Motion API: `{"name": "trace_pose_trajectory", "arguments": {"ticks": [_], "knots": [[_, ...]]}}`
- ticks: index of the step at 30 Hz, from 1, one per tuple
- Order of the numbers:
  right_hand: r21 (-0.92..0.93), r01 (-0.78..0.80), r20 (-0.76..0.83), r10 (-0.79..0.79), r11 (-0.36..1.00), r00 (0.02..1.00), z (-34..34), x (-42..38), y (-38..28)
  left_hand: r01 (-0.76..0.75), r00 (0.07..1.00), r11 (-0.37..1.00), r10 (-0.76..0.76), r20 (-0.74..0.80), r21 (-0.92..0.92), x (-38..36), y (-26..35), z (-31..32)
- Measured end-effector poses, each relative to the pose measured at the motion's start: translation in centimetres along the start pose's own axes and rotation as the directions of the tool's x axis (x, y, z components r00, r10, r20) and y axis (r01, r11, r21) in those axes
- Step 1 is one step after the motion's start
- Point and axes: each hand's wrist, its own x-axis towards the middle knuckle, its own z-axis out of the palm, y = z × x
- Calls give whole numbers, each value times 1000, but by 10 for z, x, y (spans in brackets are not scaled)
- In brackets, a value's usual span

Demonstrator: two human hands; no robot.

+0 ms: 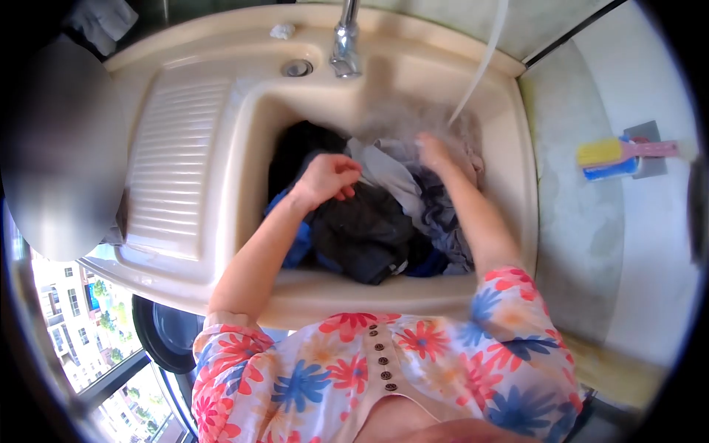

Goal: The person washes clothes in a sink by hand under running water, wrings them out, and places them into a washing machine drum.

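"Where were the clothes?"

"On my screen, I saw a pile of clothes [365,229] down in the big sink [251,122]."

"And the hands?"

"They were apart. The left hand [329,179] curled over the dark part. The right hand [434,151] was blurry, beside the grey cloth [388,173] and near a pale tube [484,66]. I couldn't tell if either one gripped anything."
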Motion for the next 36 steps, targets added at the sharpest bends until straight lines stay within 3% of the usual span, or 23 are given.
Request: {"name": "trace_pose_trajectory", "arguments": {"ticks": [1, 2, 3, 5, 6, 7, 8, 10, 12, 14, 17, 19, 20, 21, 22, 23, 24, 25, 28, 29, 32, 33, 36], "knots": [[293, -102, 46, 92, 951, 995, -17, 10, 1, -39, 999, 998, 38, -31, -44, -3, 7, -2], [551, -205, 123, 165, 809, 979, -48, 24, -3, -82, 992, 997, 81, -98, -7, -6, 20, -4], [531, -81, 49, 65, 844, 997, -94, 29, -16, -113, 983, 994, 111, -149, -6, -8, 31, -7], [630, 91, -66, -63, 771, 996, -195, 19, -72, -188, 956, 982, 189, -225, 29, -6, 49, -18], [605, 306, -153, -269, 735, 951, -234, 26, -71, -231, 938, 971, 239, -251, 59, -1, 57, -25], [520, 408, -247, -325, 751, 913, -273, 23, -87, -269, 919, 958, 285, -272, 94, 1, 70, -29], [456, 356, -356, -199, 816, 913, -308, 22, -101, -285, 899, 947, 317, -302, 148, 3, 82, -32], [354, 379, -481, -181, 855, 858, -350, 13, -126, -332, 845, 909, 405, -349, 251, 8, 102, -38], [512, 465, -617, -68, 722, 784, -385, -5, -172, -269, 834, 910, 384, -396, 316, 15, 114, -45], [355, 654, -752, -211, 669, 624, -402, -10, -183, -239, 837, 914, 365, -407, 326, 16, 117, -47], [313, 694, -821, -182, 648, 541, -401, -6, -183, -243, 848, 920, 355, -393, 306, 17, 114, -49], [375, 582, -709, -182, 722, 682, -365, 15, -139, -240, 845, 915, 362, -394, 325, 17, 114, -48], [385, 453, -647, -116, 804, 754, -337, 25, -123, -240, 842, 912, 367, -397, 334, 16, 114, -48], [113, 100, -608, -11, 988, 794, -308, 29, -104, -245, 841, 910, 371, -394, 335, 16, 113, -47], [368, 481, -533, -243, 796, 810, -260, 35, -86, -249, 840, 908, 375, -391, 337, 15, 112, -47], [467, 455, -436, -250, 758, 865, -211, 37, -70, -254, 839, 905, 381, -389, 340, 15, 112, -47], [547, 331, -374, -130, 769, 918, -161, 27, -66, -255, 837, 904, 384, -390, 343, 14, 111, -46], [473, 246, -309, -102, 846, 946, -100, 32, -37, -258, 833, 902, 389, -393, 347, 13, 112, -46], [267, -34, -53, 49, 963, 997, -9, -2, -23, -258, 820, 904, 391, -418, 340, 13, 110, -45], [232, -66, -101, 91, 970, 991, 20, -8, -9, -259, 814, 907, 390, -430, 333, 15, 110, -46], [209, -88, -156, 122, 974, 980, 29, -24, -15, -284, 808, 917, 387, -444, 281, 20, 102, -50], [162, -63, -118, 82, 985, 990, 23, -21, -13, -238, 832, 908, 374, -409, 345, 19, 100, -48], [384, -124, 73, 104, 915, 992, -54, -4, -33, -157, 904, 872, 316, -288, 464, 14, 80, -42]]}}
